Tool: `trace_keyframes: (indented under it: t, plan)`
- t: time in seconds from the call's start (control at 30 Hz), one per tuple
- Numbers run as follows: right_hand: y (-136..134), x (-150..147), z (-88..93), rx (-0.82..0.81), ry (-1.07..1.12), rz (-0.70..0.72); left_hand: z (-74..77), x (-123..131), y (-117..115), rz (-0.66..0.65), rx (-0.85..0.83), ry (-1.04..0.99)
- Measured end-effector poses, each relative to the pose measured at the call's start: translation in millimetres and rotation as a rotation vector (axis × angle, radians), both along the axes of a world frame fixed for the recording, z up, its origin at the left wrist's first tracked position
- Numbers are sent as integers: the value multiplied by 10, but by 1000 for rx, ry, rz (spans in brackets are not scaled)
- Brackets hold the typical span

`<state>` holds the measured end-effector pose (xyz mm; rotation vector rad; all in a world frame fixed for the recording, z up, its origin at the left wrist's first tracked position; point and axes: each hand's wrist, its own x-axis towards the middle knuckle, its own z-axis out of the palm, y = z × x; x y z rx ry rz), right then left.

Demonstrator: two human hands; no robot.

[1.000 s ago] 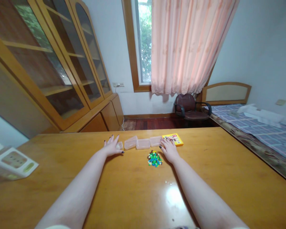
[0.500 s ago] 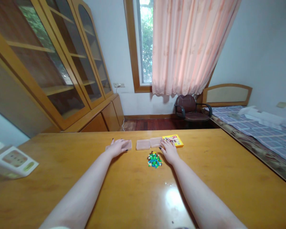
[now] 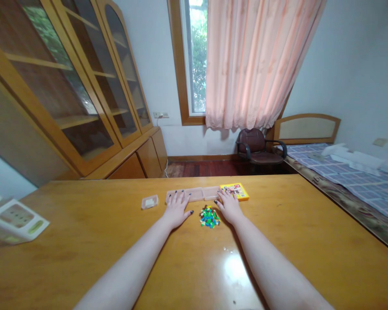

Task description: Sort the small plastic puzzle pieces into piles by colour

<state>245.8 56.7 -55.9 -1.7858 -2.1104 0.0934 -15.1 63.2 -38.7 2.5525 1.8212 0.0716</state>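
Observation:
My left hand [image 3: 176, 208] lies with fingers spread, its tips over the near side of a clear plastic tray [image 3: 194, 194] in a row of such trays. Farther right, my right hand [image 3: 229, 206] is spread too, its fingertips by another clear tray [image 3: 210, 193] and the yellow box [image 3: 242, 192] with a printed picture. Between my hands sits a small heap of mixed green, blue, white, yellow and brown toy bricks [image 3: 209, 217]. Left of my left hand stands a separate small clear tray [image 3: 149, 202] with something whitish inside.
All of this rests on a wooden table [image 3: 168, 275]. A white device with a socket-like panel [image 3: 22, 219] stands at the left edge. Beyond the table are a brown office chair [image 3: 258, 148], a bed [image 3: 349, 163] and a glass-doored cabinet [image 3: 80, 125].
My left hand has moved right, and the tray under it has shifted right against the middle tray. The small tray at left has come into view. My right hand has hardly moved.

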Motion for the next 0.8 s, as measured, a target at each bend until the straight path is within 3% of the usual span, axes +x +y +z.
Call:
trace_keyframes:
  t: [0.43, 0.8]
  plan:
    - [318, 47, 42, -60, -64, -80, 16, 117, 554, -45, -72, -28]
    - [340, 44, 14, -30, -86, -123, -107, 104, 597, -64, -24, -59]
